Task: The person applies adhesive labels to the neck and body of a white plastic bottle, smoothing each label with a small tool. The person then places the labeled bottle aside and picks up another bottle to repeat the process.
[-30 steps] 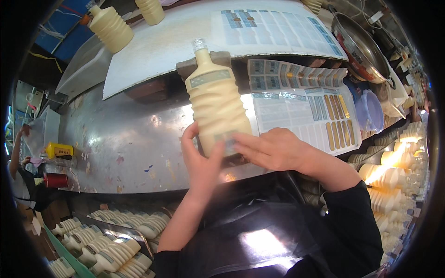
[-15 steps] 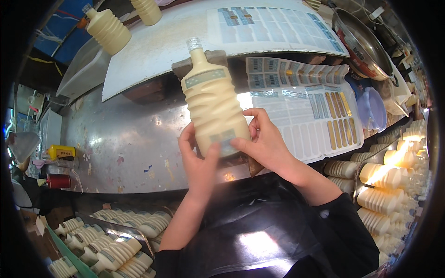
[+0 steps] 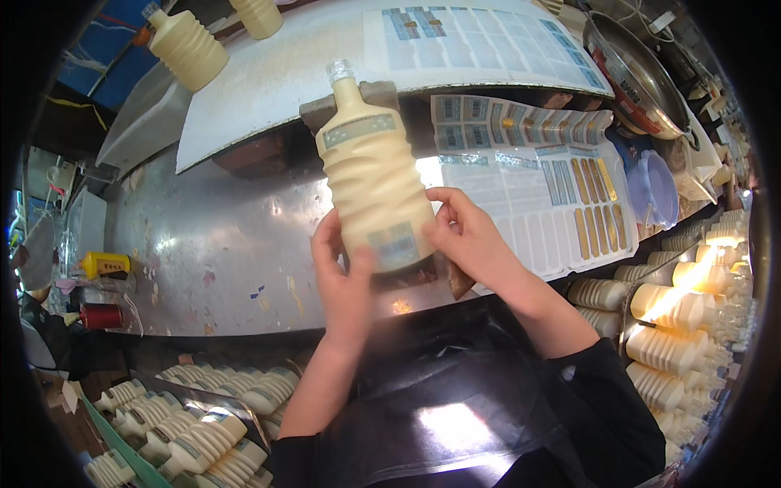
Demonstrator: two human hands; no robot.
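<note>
A cream ribbed bottle (image 3: 376,177) with a clear threaded neck lies on its back, its neck pointing away from me, resting on a brown block (image 3: 382,95). One label strip crosses its shoulder, and a small grey-blue label (image 3: 394,244) sits near its base. My left hand (image 3: 342,264) grips the lower left side of the bottle, thumb on the front and somewhat blurred. On the opposite side my right hand (image 3: 465,236) holds the bottle's lower edge, thumb beside the small label.
Sticker sheets (image 3: 529,195) lie right of the bottle, with another sheet (image 3: 488,49) on the white board (image 3: 309,57). Crates of similar bottles (image 3: 203,439) stand lower left, and more bottles (image 3: 667,342) at right. A lidded pan (image 3: 634,73) and purple tub (image 3: 653,189) sit far right.
My right thumb has drawn back right off the small label, uncovering more of it. My left thumb has shifted slightly left. The bottle has barely moved.
</note>
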